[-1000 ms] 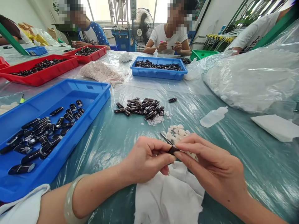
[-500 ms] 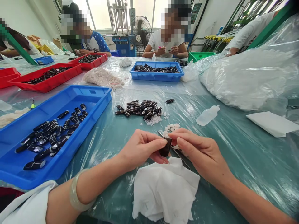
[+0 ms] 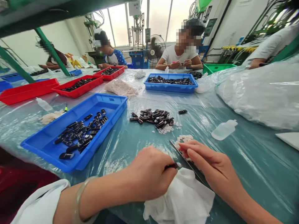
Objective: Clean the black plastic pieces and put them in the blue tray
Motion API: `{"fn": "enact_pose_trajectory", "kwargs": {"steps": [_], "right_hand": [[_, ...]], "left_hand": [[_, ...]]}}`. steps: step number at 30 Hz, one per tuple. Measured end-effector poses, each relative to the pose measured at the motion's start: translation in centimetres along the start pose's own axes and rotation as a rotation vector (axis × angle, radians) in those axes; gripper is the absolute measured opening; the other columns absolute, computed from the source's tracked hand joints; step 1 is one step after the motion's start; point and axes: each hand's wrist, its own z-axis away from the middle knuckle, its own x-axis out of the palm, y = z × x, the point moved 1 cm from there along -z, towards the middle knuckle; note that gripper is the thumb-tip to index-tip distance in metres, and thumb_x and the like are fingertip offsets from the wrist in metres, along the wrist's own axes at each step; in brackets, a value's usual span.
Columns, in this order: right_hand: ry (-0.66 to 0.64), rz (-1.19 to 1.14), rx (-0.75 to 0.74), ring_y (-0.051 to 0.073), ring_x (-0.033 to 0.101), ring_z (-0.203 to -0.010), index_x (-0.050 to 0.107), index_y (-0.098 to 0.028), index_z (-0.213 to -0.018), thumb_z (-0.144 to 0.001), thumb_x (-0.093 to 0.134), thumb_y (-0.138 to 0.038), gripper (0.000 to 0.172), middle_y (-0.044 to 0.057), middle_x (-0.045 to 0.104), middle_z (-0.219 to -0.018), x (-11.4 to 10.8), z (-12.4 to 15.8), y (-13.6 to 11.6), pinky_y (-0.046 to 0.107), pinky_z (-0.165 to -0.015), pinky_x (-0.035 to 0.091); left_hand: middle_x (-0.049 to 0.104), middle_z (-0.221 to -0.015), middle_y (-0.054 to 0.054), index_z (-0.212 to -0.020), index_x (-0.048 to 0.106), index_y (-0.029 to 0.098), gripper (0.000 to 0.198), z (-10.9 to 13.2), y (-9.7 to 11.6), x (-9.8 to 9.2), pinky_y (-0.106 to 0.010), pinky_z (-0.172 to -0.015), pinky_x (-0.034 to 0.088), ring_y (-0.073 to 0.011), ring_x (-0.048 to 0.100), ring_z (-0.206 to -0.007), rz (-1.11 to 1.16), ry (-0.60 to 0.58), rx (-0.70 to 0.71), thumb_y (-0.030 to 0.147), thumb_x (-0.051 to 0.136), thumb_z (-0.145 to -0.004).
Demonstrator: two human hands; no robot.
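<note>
My left hand [image 3: 151, 174] is closed, palm turned down, around a small glossy black piece [image 3: 171, 165] with a pale tip. It is over the edge of a crumpled white cloth [image 3: 179, 199]. To its right, my right hand [image 3: 207, 161] hovers with fingers stretched out and the thumb slightly apart, seemingly holding nothing. Its fingertips are over small white bits [image 3: 184, 138] beside a long thin dark metal tool [image 3: 196, 169], partly hidden by that hand. A pile of similar black pieces [image 3: 153, 117] lies farther up the table, with white flakes [image 3: 165, 129] at its edge.
A blue tray [image 3: 116, 119] with black pieces stands left. Another blue tray [image 3: 169, 87] and red trays [image 3: 77, 93] stand farther back. A translucent bottle [image 3: 224, 130] lies at right, near a large plastic bag [image 3: 261, 93]. Several people sit around the plastic-covered table.
My left hand has turned palm down and drawn away from the right with the black piece. The right hand's fingers have come off the piece. The view has shifted left and tilted up.
</note>
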Motion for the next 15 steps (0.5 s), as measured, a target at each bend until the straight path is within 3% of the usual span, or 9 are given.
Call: {"fn": "enact_pose_trajectory", "kwargs": {"steps": [3, 6, 8, 9, 12, 15], "right_hand": [[-0.001, 0.100, -0.091, 0.019, 0.065, -0.080, 0.071, -0.026, -0.091, -0.081, 0.058, -0.027, 0.017, 0.003, 0.069, -0.089, 0.0, 0.0, 0.1, 0.026, -0.064, 0.054], [0.006, 0.156, -0.232, 0.019, 0.067, -0.078, 0.070, -0.030, -0.092, -0.079, 0.059, -0.028, 0.017, 0.002, 0.071, -0.085, 0.1, 0.0, 0.4, 0.025, -0.060, 0.056], [0.013, 0.186, -0.294, 0.019, 0.067, -0.077, 0.069, -0.031, -0.094, -0.079, 0.059, -0.030, 0.018, 0.001, 0.071, -0.085, 0.2, 0.0, 1.0, 0.025, -0.058, 0.057], [0.013, 0.202, -0.308, 0.019, 0.068, -0.078, 0.068, -0.032, -0.095, -0.079, 0.059, -0.030, 0.019, 0.000, 0.071, -0.085, 0.2, 0.0, 1.2, 0.025, -0.060, 0.057], [0.014, 0.215, -0.338, 0.019, 0.068, -0.077, 0.067, -0.032, -0.095, -0.078, 0.060, -0.030, 0.019, 0.000, 0.072, -0.085, 0.3, -0.2, 1.3, 0.025, -0.060, 0.058], [-0.013, 0.177, -0.344, 0.019, 0.068, -0.069, 0.069, -0.028, -0.088, -0.079, 0.059, -0.027, 0.014, 0.001, 0.070, -0.075, 0.5, -0.4, 0.4, 0.023, -0.050, 0.055]], "left_hand": [[0.066, -0.063, -0.005, -0.073, 0.068, 0.015, 0.025, 2.6, -0.7, -3.7, -0.023, -0.052, 0.035, -0.0138, 0.056, -0.057, -0.267, 0.188, -0.059, 0.021, 0.046, -0.082], [0.072, -0.084, -0.006, -0.089, 0.070, 0.018, 0.028, 5.3, -3.1, -8.6, -0.024, -0.065, 0.042, -0.0184, 0.064, -0.073, -0.471, 0.461, -0.347, 0.034, 0.049, -0.081], [0.072, -0.092, -0.007, -0.097, 0.069, 0.018, 0.034, 6.9, -4.9, -11.4, -0.026, -0.068, 0.044, -0.0217, 0.065, -0.080, -0.605, 0.462, -0.617, 0.039, 0.046, -0.082], [0.072, -0.092, -0.008, -0.097, 0.069, 0.016, 0.037, 7.5, -5.6, -12.4, -0.027, -0.068, 0.044, -0.0231, 0.065, -0.079, -0.632, 0.435, -0.664, 0.040, 0.045, -0.083], [0.072, -0.088, -0.010, -0.097, 0.070, 0.015, 0.041, 8.7, -6.8, -14.4, -0.030, -0.067, 0.045, -0.0264, 0.066, -0.079, -0.688, 0.366, -0.716, 0.043, 0.044, -0.082], [0.066, -0.107, -0.017, -0.111, 0.062, 0.009, 0.050, 7.7, -6.2, -14.8, -0.037, -0.080, 0.044, -0.0329, 0.060, -0.098, -0.757, 0.355, -0.664, 0.046, 0.042, -0.082]]}}
